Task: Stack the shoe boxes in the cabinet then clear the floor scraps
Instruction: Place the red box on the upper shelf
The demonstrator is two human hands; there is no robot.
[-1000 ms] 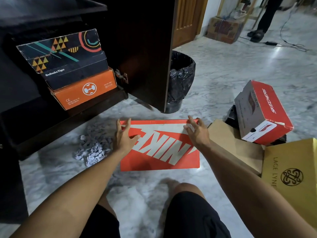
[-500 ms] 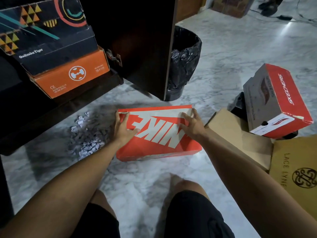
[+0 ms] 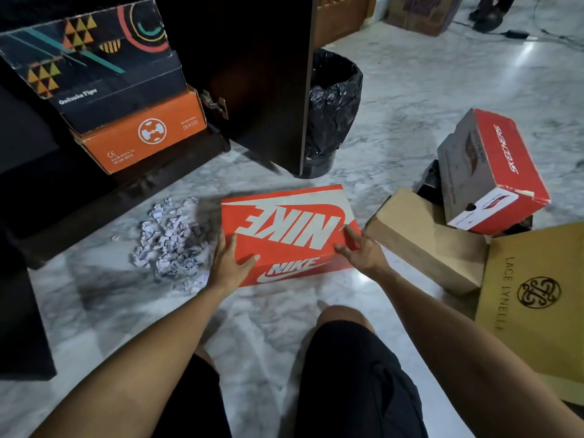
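the orange nike box (image 3: 289,230) sits on the floor beside the paper scraps (image 3: 170,240), gripped at its near corners by left hand (image 3: 232,263) and right hand (image 3: 363,251); swinging it cabinetward could scatter them.

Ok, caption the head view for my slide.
Both hands, left hand and right hand, grip the orange Nike box on the marble floor before the cabinet.
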